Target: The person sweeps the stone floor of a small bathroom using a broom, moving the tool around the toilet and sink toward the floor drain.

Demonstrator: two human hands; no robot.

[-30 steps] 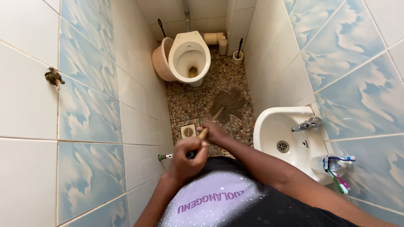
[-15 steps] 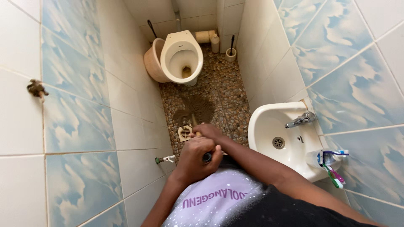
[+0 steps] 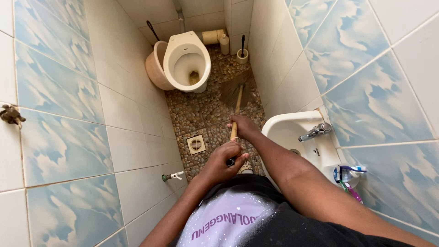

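One bottle at the back of the floor

A small cream plastic bottle (image 3: 224, 44) stands upright in the floor's far right corner, beside a brown pipe; no labels, signs or screens show.

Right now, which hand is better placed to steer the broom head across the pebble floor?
Right. The right hand grips the wooden-handled broom lower down, nearer its brown bristles on the pebble floor. The left hand closes over the handle's top end, near the body, so it likely serves as pivot.

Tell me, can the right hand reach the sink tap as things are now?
Probably yes: the right hand is beside the sink, with nothing between it and the tap. It grips the broom, though, so it must let go first.
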